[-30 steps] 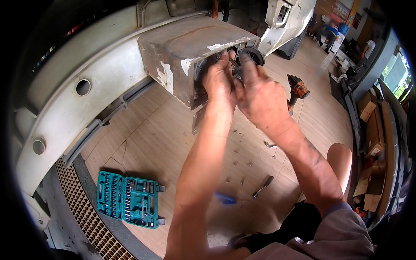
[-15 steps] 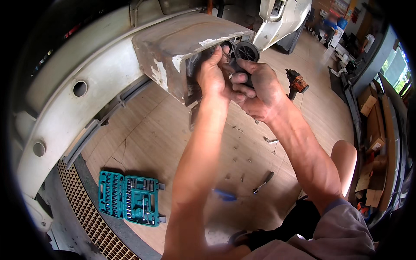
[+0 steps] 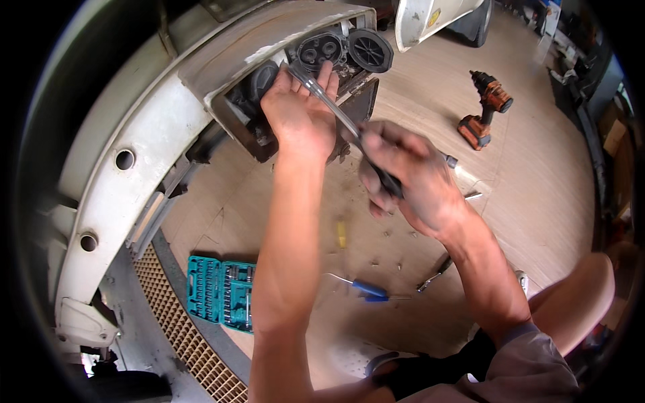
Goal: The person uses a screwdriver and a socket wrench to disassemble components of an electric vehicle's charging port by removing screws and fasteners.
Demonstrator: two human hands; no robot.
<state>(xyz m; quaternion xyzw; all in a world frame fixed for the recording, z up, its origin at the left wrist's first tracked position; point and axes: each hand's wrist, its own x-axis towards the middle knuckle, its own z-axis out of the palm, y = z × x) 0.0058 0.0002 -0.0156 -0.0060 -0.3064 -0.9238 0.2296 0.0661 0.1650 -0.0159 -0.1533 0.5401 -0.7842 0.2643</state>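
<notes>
Right hand (image 3: 403, 178) now drawn back from housing (image 3: 282, 74), clenched on screwdriver (image 3: 336, 111); left hand (image 3: 299, 114) flat against housing, fingers released, shaft crossing palm.

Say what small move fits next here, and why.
Probably seat the screwdriver tip squarely in the housing before turning. The right hand grips its handle, the shaft slants up past the left hand, which rests on the housing, and the tip seems to lie at the housing's edge.

Sunlit wooden plank floor (image 3: 537, 188), metal floor grating (image 3: 181, 329)
</notes>
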